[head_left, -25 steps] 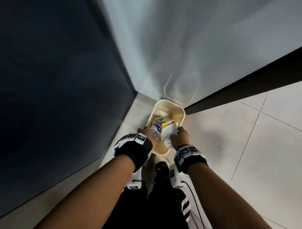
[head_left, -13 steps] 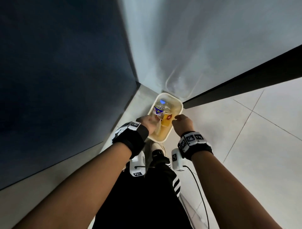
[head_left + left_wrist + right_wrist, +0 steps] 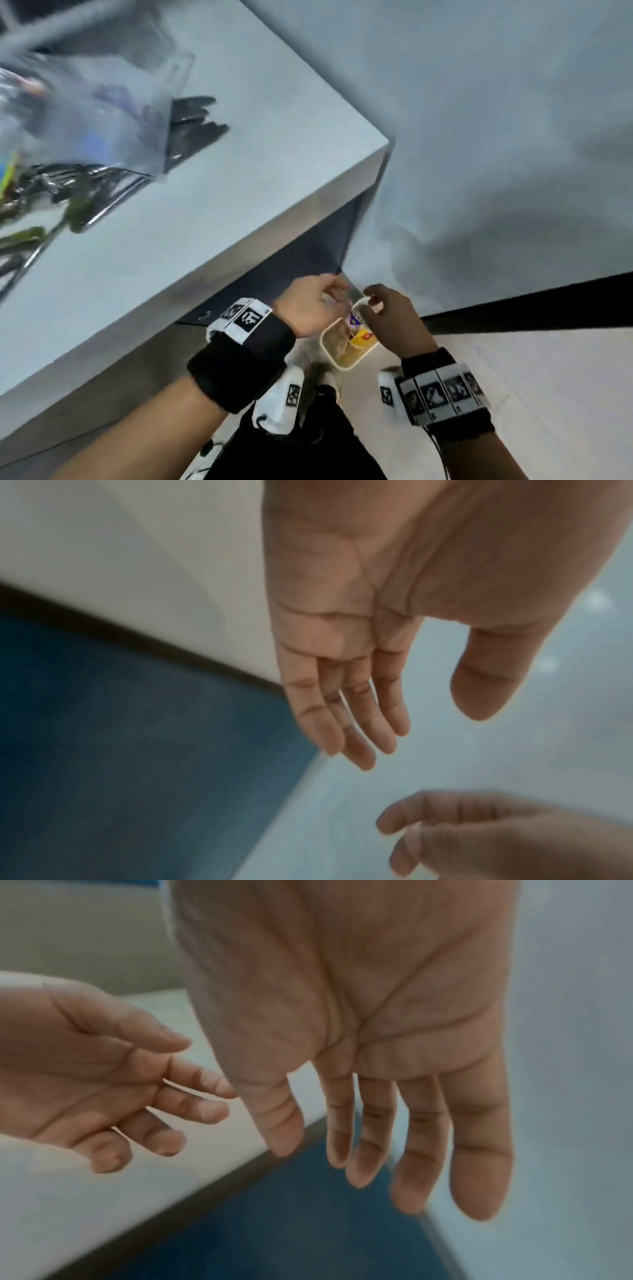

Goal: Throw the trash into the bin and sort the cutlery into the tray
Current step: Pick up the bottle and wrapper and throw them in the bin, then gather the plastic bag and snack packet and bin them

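Observation:
A cream bin (image 3: 343,366) stands on the floor by the table's corner, with a blue-labelled bottle (image 3: 355,320) and a yellow packet (image 3: 363,339) inside it. Both my hands hover above the bin and hold nothing. My left hand (image 3: 318,301) has relaxed fingers; in the left wrist view its palm (image 3: 342,647) shows bare, the fingers straight. My right hand (image 3: 387,315) is just to its right, its fingers (image 3: 421,1150) hanging straight. Blurred metal cutlery (image 3: 72,192) and black cutlery (image 3: 197,120) lie on the table top.
The grey table (image 3: 260,178) fills the left, its corner just above my hands. A blurred clear container (image 3: 89,99) sits among the cutlery. A grey wall with a black skirting strip (image 3: 531,308) runs behind the bin. Pale floor tiles (image 3: 548,383) lie to the right.
My hands have let go of the bottle and the white cup, which now lie in the bin, and have risen empty. The head view has swung so the table top shows.

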A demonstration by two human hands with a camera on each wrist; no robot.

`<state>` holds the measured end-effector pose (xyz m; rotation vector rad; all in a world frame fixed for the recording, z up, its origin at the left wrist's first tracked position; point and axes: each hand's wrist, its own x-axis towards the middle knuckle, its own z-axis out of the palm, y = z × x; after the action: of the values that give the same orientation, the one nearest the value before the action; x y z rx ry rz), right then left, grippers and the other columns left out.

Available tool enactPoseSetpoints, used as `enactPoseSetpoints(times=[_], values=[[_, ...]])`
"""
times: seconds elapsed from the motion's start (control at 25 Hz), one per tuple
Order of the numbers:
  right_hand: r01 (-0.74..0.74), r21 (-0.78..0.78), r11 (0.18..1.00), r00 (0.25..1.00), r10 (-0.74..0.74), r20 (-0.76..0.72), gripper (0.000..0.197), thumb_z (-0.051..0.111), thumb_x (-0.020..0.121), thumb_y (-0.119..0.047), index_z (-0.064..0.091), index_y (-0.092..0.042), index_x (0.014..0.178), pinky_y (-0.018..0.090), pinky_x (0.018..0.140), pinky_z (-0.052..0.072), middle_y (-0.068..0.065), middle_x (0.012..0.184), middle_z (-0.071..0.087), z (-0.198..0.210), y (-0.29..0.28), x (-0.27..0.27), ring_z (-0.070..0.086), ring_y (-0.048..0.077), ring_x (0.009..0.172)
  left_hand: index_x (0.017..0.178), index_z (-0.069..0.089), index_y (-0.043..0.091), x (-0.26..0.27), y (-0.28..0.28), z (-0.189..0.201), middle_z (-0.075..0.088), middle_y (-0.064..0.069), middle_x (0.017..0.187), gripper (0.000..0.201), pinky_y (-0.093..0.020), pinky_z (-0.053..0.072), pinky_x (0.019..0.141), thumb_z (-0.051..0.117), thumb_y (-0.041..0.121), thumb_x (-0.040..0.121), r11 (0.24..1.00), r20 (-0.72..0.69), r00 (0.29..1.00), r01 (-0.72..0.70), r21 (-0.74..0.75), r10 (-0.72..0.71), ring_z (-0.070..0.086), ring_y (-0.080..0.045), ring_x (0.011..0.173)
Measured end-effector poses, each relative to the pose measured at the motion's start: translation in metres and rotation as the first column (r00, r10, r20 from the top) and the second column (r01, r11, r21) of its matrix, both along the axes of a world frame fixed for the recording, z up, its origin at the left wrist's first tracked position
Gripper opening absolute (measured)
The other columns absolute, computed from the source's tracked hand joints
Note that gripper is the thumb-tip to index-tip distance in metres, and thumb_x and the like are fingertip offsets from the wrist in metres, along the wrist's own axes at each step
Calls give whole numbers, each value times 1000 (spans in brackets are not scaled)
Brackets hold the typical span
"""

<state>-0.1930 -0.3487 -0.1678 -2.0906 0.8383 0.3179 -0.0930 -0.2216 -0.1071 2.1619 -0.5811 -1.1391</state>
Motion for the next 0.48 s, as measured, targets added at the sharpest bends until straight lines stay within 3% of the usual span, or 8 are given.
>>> enactPoseSetpoints(times=[0.08,0.24,0.32,0.4,0.48], values=[[-116,-31,993,986,118,115,30,58,86,-21,58,-14,116,26,82,42,7,105,63,47,2,16,61,25,90,114,62,22,12,22,54,60,14,90,28,-6,40,71,63,23,85,988,88,991,-90,-125,102,54,2,76],[-201,-52,978,931,207,301,26,59,86,-20,60,-16,112,20,68,41,3,98,59,117,9,49,53,16,69,99,62,33,38,71,125,60,18,88,18,-11,44,68,64,22,85,898,189,902,-325,-296,388,56,-4,71],[-234,-79,969,904,246,351,25,60,86,-18,61,-15,111,18,65,41,3,96,61,140,13,73,52,10,65,91,60,37,58,98,140,61,17,85,17,-13,45,64,64,21,85,818,217,811,-455,-352,544,56,-7,67],[-258,-106,960,885,279,373,23,59,86,-17,62,-17,109,20,68,41,2,96,62,154,20,96,52,9,65,95,63,28,77,124,148,62,12,84,15,-20,47,75,63,17,85,758,265,718,-553,-346,644,59,-10,71],[-267,-104,958,878,286,383,21,59,86,-18,62,-18,106,22,67,40,2,96,61,164,27,120,51,8,64,105,66,18,97,150,150,68,1,95,21,-27,46,87,63,15,84,739,366,643,-603,-300,673,64,-20,89]])
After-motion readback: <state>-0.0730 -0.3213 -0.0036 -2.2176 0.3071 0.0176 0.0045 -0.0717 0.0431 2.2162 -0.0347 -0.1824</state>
